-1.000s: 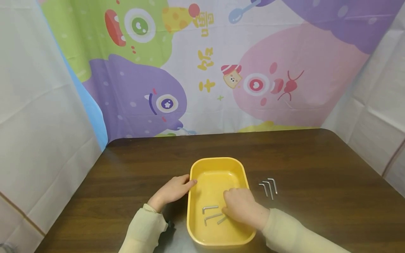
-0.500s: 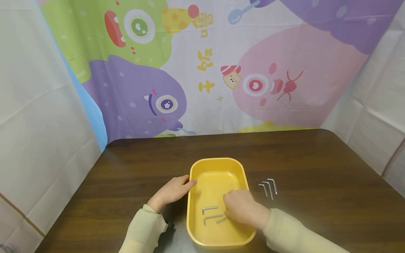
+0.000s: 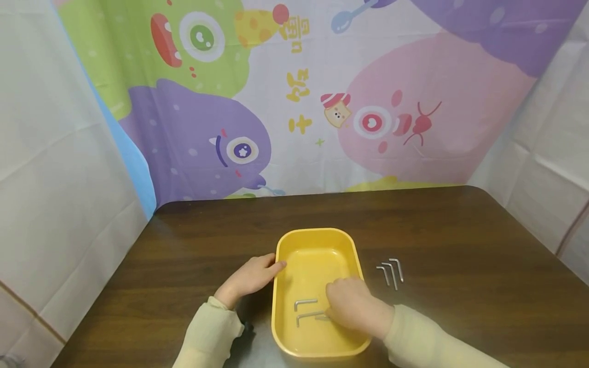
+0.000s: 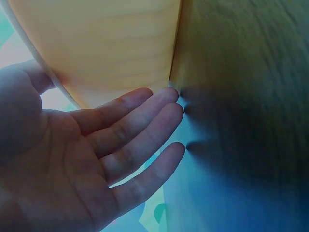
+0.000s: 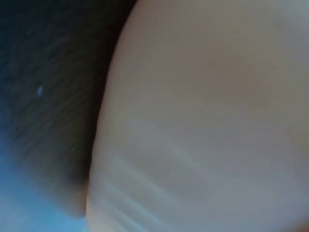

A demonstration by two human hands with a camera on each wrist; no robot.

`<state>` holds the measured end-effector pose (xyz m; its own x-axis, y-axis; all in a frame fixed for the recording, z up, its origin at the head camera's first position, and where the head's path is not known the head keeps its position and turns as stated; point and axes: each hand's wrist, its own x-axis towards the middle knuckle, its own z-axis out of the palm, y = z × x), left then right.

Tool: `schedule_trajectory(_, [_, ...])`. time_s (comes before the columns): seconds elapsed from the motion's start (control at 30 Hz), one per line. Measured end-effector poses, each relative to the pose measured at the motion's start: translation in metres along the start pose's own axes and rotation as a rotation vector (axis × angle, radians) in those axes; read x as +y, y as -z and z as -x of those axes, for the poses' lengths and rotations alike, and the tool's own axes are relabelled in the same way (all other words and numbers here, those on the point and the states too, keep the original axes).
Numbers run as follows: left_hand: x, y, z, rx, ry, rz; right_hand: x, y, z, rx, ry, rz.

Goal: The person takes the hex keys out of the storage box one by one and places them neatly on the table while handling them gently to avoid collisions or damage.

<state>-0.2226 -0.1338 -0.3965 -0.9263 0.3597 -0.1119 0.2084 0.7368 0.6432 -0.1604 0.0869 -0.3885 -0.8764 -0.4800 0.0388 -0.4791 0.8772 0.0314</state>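
Note:
A yellow tray (image 3: 317,235) sits on the dark wooden table. My left hand (image 3: 250,277) holds its left side, thumb over the rim and the other fingers along the outer wall. In the left wrist view, fingertips (image 4: 176,150) of that hand meet the tabletop. Inside the tray, my right hand (image 3: 352,304) is curled, pinching a hex key (image 3: 322,318) whose visible end sticks out at the left; the rest is hidden. To its left lie two L-shaped hex keys, one upper (image 3: 306,302) and one lower (image 3: 308,315). The right wrist view shows mostly blurred skin.
Three more hex keys (image 3: 389,273) lie side by side on the table (image 3: 442,235) to the right of the tray. A cartoon-printed curtain (image 3: 294,102) hangs behind the table, with pale cloth (image 3: 552,128) at both sides.
The hex key under my right hand has turned slightly, its visible end now lying flatter and nearer the lower loose key. My right hand has shifted very slightly; my left hand stays put.

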Motion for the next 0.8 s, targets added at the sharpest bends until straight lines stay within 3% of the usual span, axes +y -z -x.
schedule_trajectory(0.17, [0.0007, 0.0, 0.0, 0.002, 0.008, -0.002, -0.0028, 0.0011, 0.0018, -0.015, 0.008, 0.046])
schedule_trajectory(0.43, [0.0004, -0.0001, -0.0001, -0.001, -0.002, -0.008, -0.0065, -0.0001, 0.0027, -0.037, 0.01, -0.012])
schedule_trajectory(0.8, [-0.0003, -0.0011, -0.0011, 0.005, 0.014, -0.001, -0.008, 0.001, 0.0044, -0.051, -0.006, -0.012])
